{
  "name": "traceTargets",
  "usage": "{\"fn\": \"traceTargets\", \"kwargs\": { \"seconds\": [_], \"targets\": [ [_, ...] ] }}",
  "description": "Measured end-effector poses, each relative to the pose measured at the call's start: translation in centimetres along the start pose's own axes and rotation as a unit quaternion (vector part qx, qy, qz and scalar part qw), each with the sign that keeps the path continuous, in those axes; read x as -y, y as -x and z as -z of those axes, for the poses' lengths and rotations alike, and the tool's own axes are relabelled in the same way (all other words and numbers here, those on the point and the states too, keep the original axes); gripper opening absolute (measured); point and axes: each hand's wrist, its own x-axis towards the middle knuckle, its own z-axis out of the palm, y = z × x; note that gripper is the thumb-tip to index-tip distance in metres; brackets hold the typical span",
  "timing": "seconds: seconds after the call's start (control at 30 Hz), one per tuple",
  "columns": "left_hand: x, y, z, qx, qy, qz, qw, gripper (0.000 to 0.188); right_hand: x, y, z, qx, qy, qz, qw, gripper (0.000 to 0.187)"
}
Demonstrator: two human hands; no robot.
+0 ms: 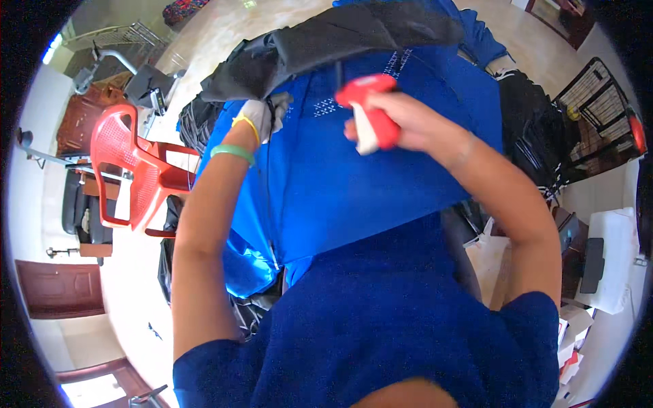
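A large sheet of glossy blue fabric [354,183] with small white printed marks lies spread before me, a thin dark line running down its left part. My left hand [262,117], in a pale glove, is closed on a dark strip at the fabric's upper left. My right hand [401,119], bare and slightly blurred, grips a red-and-white pistol-shaped hand tool [373,112] above the fabric. The tool's narrow dark tip points away from me; its exact kind is unclear. Black fabric [340,41] lies across the far side of the blue sheet.
A red plastic chair [146,170] stands at the left, near exercise equipment [143,81]. Piled black material [530,136] lies to the right, beside a black metal rack [598,115]. At the lower right are a white appliance [609,258] and boxes [575,330].
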Motion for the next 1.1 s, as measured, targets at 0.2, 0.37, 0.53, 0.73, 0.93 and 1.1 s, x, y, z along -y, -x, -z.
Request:
{"fn": "traceTargets", "kwargs": {
  "seconds": [0.2,0.37,0.53,0.73,0.93,1.1],
  "targets": [
    [6.5,-3.6,0.8,-0.124,-0.093,0.011,0.988,0.028,-5.5,-13.8,3.6,-0.042,-0.072,0.048,0.995,0.032],
    [6.1,-3.1,-0.3,-0.110,-0.182,0.082,0.974,0.024,-11.5,-16.2,6.4,-0.012,-0.164,0.044,0.985,0.035],
    [7.3,-3.9,0.4,-0.123,-0.136,0.049,0.982,0.019,-13.7,-16.2,3.7,-0.115,-0.087,0.100,0.984,0.030],
    [7.4,-4.3,0.2,-0.105,-0.106,0.031,0.988,0.018,-14.6,-16.3,2.5,-0.183,0.041,0.167,0.968,0.026],
    [7.1,-4.1,-0.3,-0.125,-0.099,0.053,0.986,0.018,-14.0,-15.7,2.2,-0.182,0.005,0.120,0.976,0.025],
    [6.9,-3.6,-0.7,-0.099,-0.116,0.030,0.988,0.021,-13.2,-14.7,2.7,-0.130,-0.083,0.119,0.981,0.024]
  ]
}}
